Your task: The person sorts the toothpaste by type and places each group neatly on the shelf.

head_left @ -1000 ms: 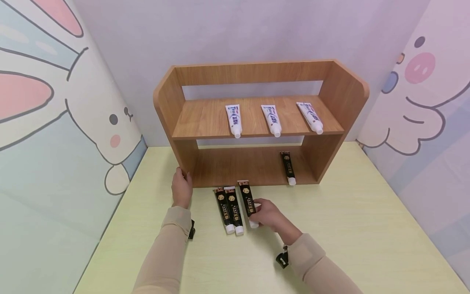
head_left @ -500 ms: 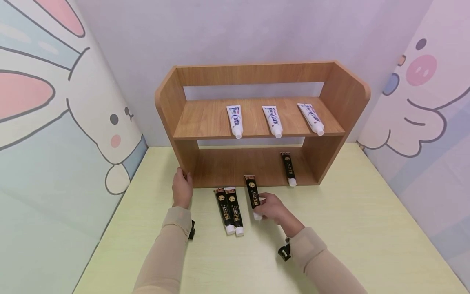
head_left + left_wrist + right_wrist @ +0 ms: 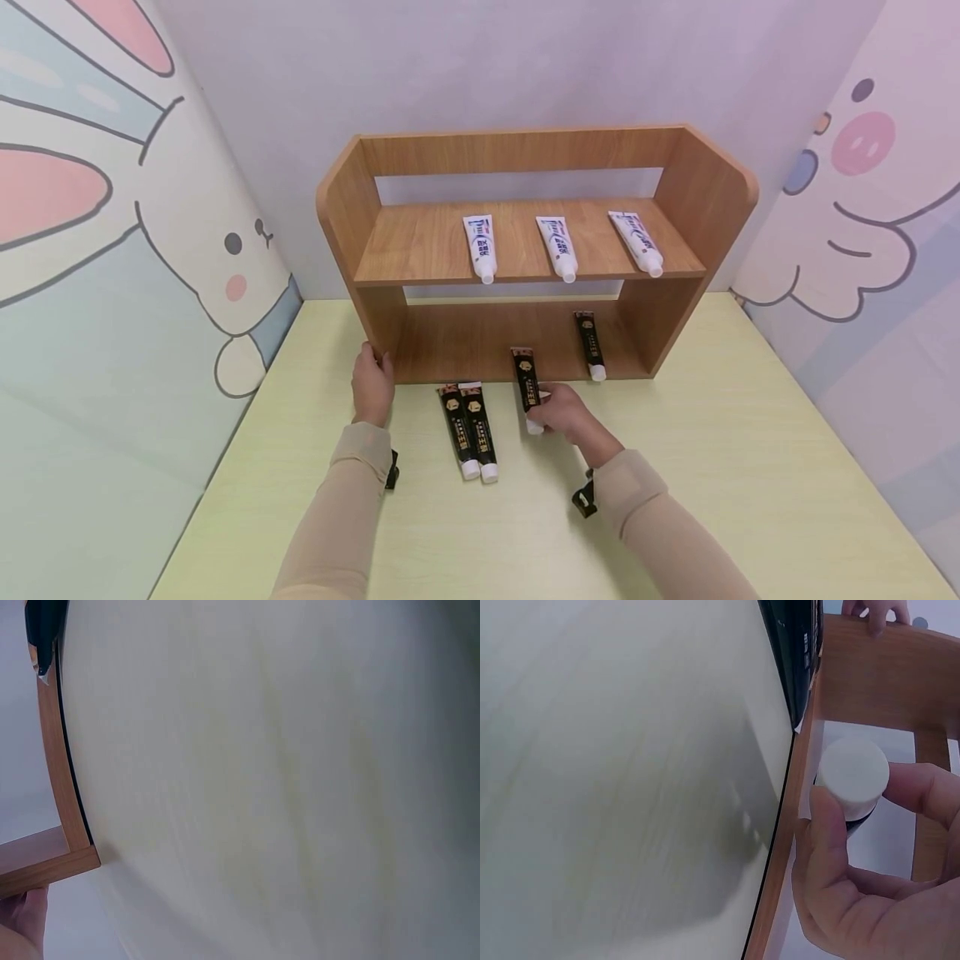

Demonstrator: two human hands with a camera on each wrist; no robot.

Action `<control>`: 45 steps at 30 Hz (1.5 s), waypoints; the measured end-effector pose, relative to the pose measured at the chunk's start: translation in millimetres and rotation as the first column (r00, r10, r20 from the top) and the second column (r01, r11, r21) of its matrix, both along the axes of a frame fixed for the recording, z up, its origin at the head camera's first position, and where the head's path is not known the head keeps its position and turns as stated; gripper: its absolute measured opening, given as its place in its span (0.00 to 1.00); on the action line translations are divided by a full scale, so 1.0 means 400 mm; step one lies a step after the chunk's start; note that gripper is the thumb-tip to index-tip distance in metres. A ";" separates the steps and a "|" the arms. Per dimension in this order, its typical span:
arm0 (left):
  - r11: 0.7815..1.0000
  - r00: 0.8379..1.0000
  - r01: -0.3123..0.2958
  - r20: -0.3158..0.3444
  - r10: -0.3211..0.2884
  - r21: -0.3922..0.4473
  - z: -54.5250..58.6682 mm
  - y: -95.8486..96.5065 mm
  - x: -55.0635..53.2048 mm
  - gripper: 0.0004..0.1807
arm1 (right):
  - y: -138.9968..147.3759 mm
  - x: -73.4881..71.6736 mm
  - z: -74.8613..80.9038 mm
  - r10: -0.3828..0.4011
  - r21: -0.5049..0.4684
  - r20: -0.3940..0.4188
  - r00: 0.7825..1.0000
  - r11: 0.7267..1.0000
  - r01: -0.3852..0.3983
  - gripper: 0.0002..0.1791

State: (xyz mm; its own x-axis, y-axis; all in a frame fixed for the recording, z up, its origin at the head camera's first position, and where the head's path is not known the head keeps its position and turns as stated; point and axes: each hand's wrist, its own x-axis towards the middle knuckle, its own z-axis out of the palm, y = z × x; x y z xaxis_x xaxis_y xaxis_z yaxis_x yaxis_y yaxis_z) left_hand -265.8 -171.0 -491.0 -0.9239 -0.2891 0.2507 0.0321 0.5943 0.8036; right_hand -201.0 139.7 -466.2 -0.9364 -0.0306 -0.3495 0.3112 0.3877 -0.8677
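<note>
My right hand [image 3: 564, 412] pinches a black toothpaste tube [image 3: 527, 379] near its white cap, between thumb and fingers. The tube's crimped end reaches over the front of the lower board of a wooden shelf [image 3: 465, 337]. In the right wrist view the white cap [image 3: 855, 771] faces the camera. My left hand [image 3: 372, 385] grips the front edge of the shelf's left side panel; some of its fingers are hidden. Two black toothpaste tubes [image 3: 457, 429] lie side by side on the table between the hands. Another black tube [image 3: 589, 343] lies at the right of the lower board.
Three white toothpaste tubes [image 3: 557, 247] lie spaced apart on the upper board [image 3: 420, 242]. The pale table [image 3: 465, 542] extends in front of the shelf and on both sides. Walls with cartoon animals [image 3: 240, 275] stand left and right.
My right hand has carried the black toothpaste tube away from the two on the table, forward and to the right, over the lower board's front. The left hand stays on the side panel.
</note>
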 end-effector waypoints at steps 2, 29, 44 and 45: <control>1.000 1.000 0.001 0.001 -0.001 -0.001 0.000 0.000 0.000 0.13 | 0.002 -0.007 -0.001 0.002 -0.003 -0.005 1.000 1.000 -0.002 0.34; 1.000 1.000 0.005 -0.016 -0.005 -0.005 0.001 -0.002 0.001 0.12 | 0.039 -0.099 0.010 -0.026 0.078 -0.048 0.998 0.996 0.029 0.33; 1.000 0.999 -0.003 -0.032 0.002 -0.016 -0.008 -0.003 -0.001 0.11 | 0.053 -0.127 -0.012 -0.038 0.084 -0.059 0.998 0.996 0.043 0.31; 1.000 0.999 -0.003 -0.037 0.003 -0.020 -0.008 -0.003 -0.001 0.11 | 0.053 -0.129 -0.011 -0.037 0.089 -0.061 0.997 0.995 0.043 0.30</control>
